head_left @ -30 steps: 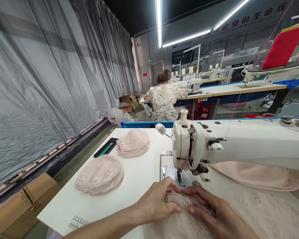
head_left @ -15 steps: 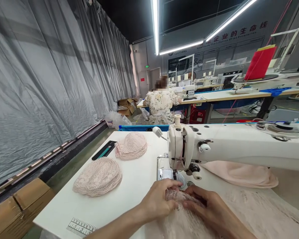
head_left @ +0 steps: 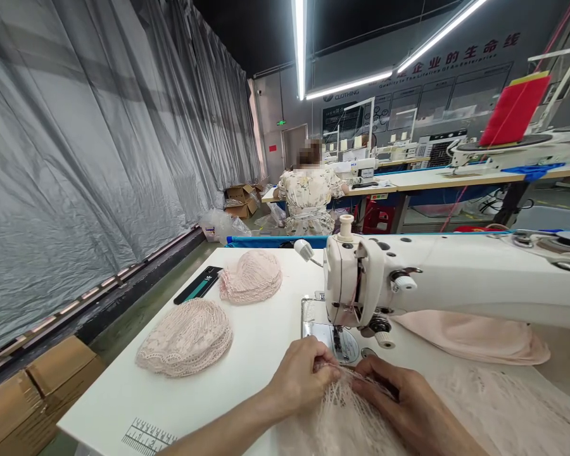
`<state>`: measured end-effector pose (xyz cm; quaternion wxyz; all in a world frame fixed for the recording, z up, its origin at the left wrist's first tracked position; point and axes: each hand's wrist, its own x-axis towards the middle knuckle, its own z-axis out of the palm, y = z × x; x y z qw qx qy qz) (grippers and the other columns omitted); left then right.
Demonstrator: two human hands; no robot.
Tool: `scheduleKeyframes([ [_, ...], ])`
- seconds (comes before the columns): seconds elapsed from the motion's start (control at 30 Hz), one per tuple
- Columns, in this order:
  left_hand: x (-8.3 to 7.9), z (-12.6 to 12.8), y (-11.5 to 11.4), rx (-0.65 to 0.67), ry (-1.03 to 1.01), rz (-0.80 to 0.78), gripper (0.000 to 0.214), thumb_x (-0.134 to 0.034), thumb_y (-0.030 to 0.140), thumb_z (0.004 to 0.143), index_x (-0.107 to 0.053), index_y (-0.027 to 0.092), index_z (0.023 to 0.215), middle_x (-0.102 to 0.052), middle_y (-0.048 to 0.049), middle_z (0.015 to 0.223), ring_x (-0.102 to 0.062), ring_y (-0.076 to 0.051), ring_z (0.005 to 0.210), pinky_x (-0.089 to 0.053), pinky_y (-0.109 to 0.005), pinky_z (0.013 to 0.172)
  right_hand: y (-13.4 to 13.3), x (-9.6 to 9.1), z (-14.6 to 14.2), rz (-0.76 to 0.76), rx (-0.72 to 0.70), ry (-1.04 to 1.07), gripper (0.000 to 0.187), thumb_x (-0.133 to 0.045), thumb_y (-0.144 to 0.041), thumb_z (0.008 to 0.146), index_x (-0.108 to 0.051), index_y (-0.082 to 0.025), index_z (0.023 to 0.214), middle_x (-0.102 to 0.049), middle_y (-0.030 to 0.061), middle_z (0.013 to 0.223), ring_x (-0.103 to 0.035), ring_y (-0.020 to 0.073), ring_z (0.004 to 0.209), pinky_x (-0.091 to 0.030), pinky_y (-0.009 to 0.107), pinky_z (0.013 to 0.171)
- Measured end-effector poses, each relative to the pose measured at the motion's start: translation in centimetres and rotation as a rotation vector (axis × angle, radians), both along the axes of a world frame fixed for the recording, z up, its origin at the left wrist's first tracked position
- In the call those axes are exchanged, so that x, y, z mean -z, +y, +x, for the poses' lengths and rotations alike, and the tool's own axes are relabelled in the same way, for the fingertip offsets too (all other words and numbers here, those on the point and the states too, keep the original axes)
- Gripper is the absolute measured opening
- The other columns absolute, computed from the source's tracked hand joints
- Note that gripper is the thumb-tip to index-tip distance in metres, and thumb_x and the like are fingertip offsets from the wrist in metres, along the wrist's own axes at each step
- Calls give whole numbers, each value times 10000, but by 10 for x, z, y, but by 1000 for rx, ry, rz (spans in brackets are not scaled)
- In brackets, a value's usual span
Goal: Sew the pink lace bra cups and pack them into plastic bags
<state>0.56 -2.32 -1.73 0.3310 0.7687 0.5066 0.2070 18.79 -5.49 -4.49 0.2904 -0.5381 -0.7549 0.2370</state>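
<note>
My left hand (head_left: 300, 381) and my right hand (head_left: 401, 402) both pinch a pale pink lace piece (head_left: 342, 418) at the near edge of the white table (head_left: 261, 335). The fingertips meet just in front of the needle plate (head_left: 330, 334) of a white sewing machine (head_left: 408, 282). The lace spreads toward me and to the right. Two stacks of pink lace cups lie to the left: a near stack (head_left: 186, 337) and a far stack (head_left: 251, 277).
A plain pink fabric pile (head_left: 475, 339) lies behind the machine arm. A black ruler-like tool (head_left: 199, 284) rests by the far stack. Cardboard boxes (head_left: 33, 392) stand on the floor at left. A person in a floral dress (head_left: 308, 199) sits at another table beyond.
Both hands stay pinched on the lace, drawing it slightly nearer the needle plate. The view has shifted a little.
</note>
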Motion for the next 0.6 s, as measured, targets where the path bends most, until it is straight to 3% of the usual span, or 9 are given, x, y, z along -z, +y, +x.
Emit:
scheduleKeyframes([
  [0.17,1,0,1,24,62,49,209,-558,87,707,-644,163,881,-573,16,769,-510,-134,718,-416,-237,680,-3,2,4,244,22,-123,201,-445,-366,883,-602,-261,951,-669,31,929,-619,210,778,-445,322,676],
  [0.23,1,2,3,47,94,75,217,-556,86,709,-634,174,892,-558,26,746,-508,-136,716,-420,-248,700,-5,1,3,448,-55,-199,185,-432,-293,899,-597,-265,978,-655,38,999,-602,206,855,-417,333,733],
  [0.33,1,5,12,86,141,126,219,-562,84,717,-613,183,905,-556,24,770,-517,-148,782,-419,-261,747,-7,-1,0,683,-219,-335,171,-414,-231,922,-583,-240,898,-668,16,897,-596,161,793,-379,298,696],
  [0.43,1,5,18,103,188,186,232,-525,49,740,-590,176,923,-561,-2,859,-517,-162,833,-415,-276,758,-7,-5,-2,716,-220,-412,223,-383,-247,937,-570,-222,817,-668,13,826,-590,151,705,-357,305,668],
  [0.6,-5,2,8,136,250,355,259,-437,29,815,-555,168,999,-528,-49,1044,-488,-194,937,-380,-336,825,-4,-14,1,747,-197,-493,184,-414,-279,923,-584,-230,873,-673,22,895,-601,157,725,-348,312,676],
])
